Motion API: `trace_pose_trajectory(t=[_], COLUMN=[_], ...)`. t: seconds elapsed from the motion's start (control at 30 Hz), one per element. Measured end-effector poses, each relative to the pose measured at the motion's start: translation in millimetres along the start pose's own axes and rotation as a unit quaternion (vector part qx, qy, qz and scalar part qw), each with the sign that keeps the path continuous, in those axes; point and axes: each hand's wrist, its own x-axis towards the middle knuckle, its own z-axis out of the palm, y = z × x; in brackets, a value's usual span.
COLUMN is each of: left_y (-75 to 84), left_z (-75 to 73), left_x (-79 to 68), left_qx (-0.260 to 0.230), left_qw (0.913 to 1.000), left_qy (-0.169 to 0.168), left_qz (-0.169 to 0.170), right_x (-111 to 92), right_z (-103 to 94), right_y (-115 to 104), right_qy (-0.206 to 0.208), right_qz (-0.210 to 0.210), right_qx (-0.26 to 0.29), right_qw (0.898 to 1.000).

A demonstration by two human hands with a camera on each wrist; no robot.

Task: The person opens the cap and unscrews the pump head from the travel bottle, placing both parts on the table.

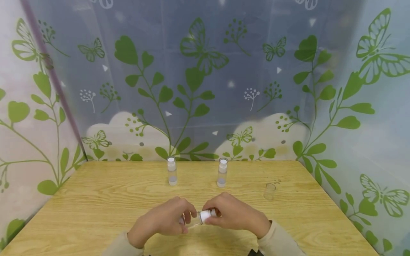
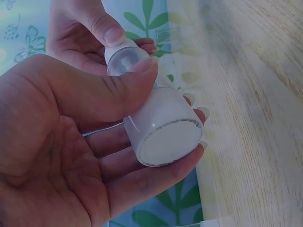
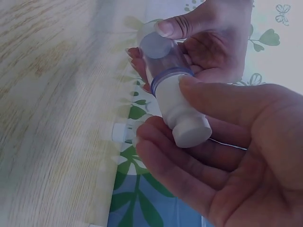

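Note:
Low over the near part of the table, both hands hold one small clear pump bottle point(image 3: 166, 61) lying sideways between them. My left hand point(image 1: 168, 217) grips the body by its white base point(image 2: 171, 142), the thumb laid along the side. My right hand point(image 1: 235, 214) pinches the white pump collar point(image 3: 173, 97) at the other end, between thumb and fingers. In the right wrist view the pump head point(image 3: 191, 132) is uncovered and the collar sits at the rim of the clear body.
Two similar bottles stand upright farther back, a left one point(image 1: 172, 174) and a right one point(image 1: 221, 175), both with clear covers on. A loose clear cap point(image 1: 269, 192) stands on the wooden table point(image 1: 121, 199) to the right. Printed curtains point(image 1: 243, 81) enclose the back and sides.

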Motion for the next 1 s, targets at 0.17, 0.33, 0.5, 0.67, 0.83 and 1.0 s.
trace_pose_trajectory(t=[0.17,0.33,0.5,0.67,0.83,1.0], left_y=[-0.3,-2.2,-4.2,-5.4,-3.8,-1.9], left_z=[0.2,-0.2,0.0,-0.4,-0.3,0.4], left_x=[0.6,1.9,2.8,3.0,3.0,2.9], left_qx=[0.0,-0.006,-0.02,-0.023,-0.017,-0.005], left_qw=[1.0,0.9994,0.9986,0.9988,0.9992,0.9995], left_qy=[0.002,0.006,0.002,-0.001,0.0,0.003], left_qz=[0.009,0.034,0.05,0.043,0.036,0.031], right_x=[-0.2,-1.3,-3.3,-2.6,-3.1,-3.7], right_z=[1.1,0.4,-2.1,-2.9,-5.3,-7.3], right_y=[0.0,-2.0,-5.2,-4.9,-2.5,0.9], right_qy=[0.017,0.04,0.049,0.047,0.041,0.035], right_qz=[-0.021,-0.041,-0.038,-0.026,-0.006,0.007], right_qx=[-0.016,-0.039,-0.053,-0.038,0.001,0.024], right_qw=[1.0,0.998,0.997,0.998,0.999,0.999])
